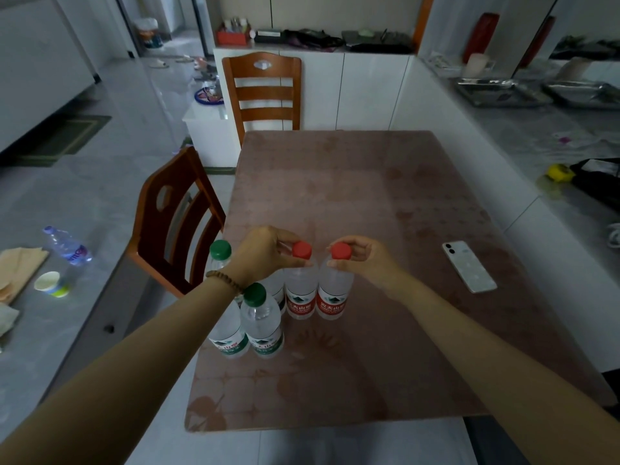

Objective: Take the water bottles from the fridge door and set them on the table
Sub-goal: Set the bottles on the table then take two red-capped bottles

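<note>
Two red-capped water bottles stand upright side by side on the brown table (pixel 385 203). My left hand (pixel 265 253) grips the neck of the left red-capped bottle (pixel 301 290). My right hand (pixel 365 260) grips the neck of the right red-capped bottle (pixel 333 293). Left of them stand green-capped bottles: one near the front (pixel 261 323), one at the table's left edge (pixel 219 255), and others partly hidden under my left forearm.
A white phone (pixel 469 266) lies on the table's right side. Two wooden chairs stand by the table, one at the left (pixel 174 219) and one at the far end (pixel 263 88). A counter on the left holds a bottle (pixel 67 246) and a paper cup (pixel 52 284).
</note>
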